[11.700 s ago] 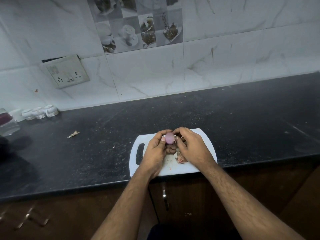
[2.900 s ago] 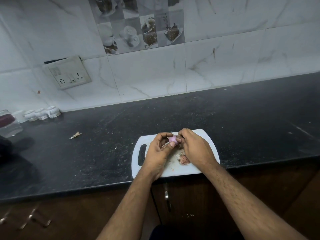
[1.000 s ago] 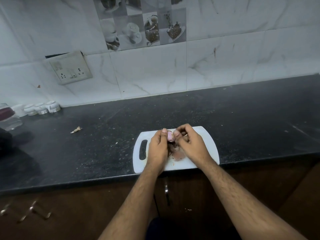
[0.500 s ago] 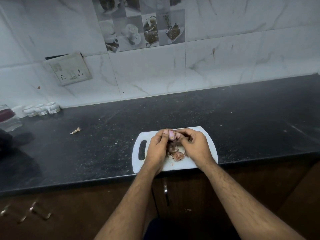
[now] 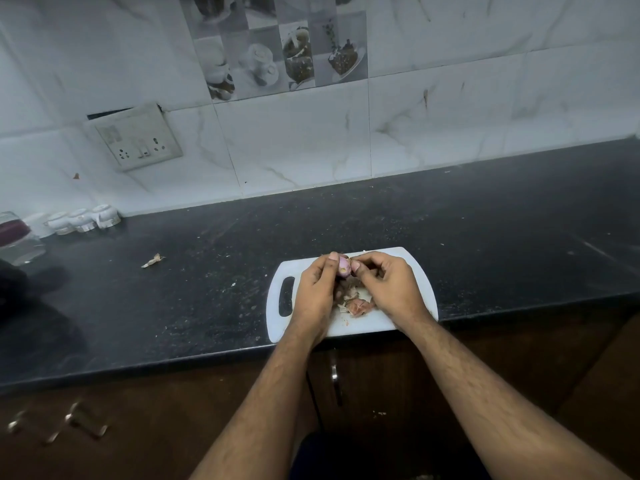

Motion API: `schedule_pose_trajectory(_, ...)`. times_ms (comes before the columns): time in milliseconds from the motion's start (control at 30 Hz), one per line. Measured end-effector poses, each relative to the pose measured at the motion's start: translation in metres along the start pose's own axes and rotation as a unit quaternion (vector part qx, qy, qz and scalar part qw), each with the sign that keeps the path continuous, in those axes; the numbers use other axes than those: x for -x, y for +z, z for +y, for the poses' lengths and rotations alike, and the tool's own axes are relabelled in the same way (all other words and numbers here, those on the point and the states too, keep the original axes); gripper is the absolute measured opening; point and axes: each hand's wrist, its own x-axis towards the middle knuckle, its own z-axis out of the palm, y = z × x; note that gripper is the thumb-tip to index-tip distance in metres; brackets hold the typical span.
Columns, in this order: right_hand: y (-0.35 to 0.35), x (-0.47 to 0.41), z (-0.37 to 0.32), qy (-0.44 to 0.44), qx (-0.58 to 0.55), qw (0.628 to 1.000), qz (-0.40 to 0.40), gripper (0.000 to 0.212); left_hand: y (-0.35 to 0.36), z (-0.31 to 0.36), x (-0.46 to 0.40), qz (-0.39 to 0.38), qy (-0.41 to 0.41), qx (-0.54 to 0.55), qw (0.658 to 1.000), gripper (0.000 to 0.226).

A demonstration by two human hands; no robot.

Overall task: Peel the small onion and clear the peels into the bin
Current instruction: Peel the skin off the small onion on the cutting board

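I find the small onion (image 5: 343, 266) raised just above the far edge of the white cutting board (image 5: 412, 271), pinched between my left hand (image 5: 317, 289), whose fingers are clamped on its left side, and my right hand (image 5: 389, 287), whose thumb and forefinger are closed on a flap of skin at its right side. In my judgement the step is best done by keeping the left grip firm, drawing the flap off in one strip, and working over the loose peels (image 5: 356, 304) already heaped on the board, so nothing scatters onto the dark desk (image 5: 485, 230) before the bin, which is not in view
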Motion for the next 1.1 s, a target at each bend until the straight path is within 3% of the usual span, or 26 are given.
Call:
schedule_pose_trajectory(133, -0.001, 0.002, -0.001, 0.027, -0.047, 0.998, -0.015, 0.012, 0.001, 0.003, 0.003, -0.004, 0.002, -0.007, 1.0, 0.031)
schedule_pose_trajectory(500, 0.004, -0.003, 0.003, -0.018, 0.013, 1.0, 0.007, 0.017, 0.002, 0.004, 0.003, 0.006, -0.009, -0.005, 1.0, 0.032)
schedule_pose_trajectory(700, 0.002, -0.009, 0.009, -0.043, 0.103, 0.993, 0.027, 0.018, 0.001, 0.002, 0.003, -0.029, -0.017, -0.012, 0.999, 0.034)
schedule_pose_trajectory(867, 0.011, -0.008, 0.006, -0.056, 0.254, 0.966, 0.005, 0.03, 0.001, 0.002, 0.001, -0.016, -0.045, 0.003, 0.999, 0.025)
schedule_pose_trajectory(1100, 0.006, -0.012, 0.004, 0.004, 0.203, 0.979, 0.003, 0.035, 0.003, -0.005, -0.007, -0.049, -0.054, -0.046, 0.996, 0.024)
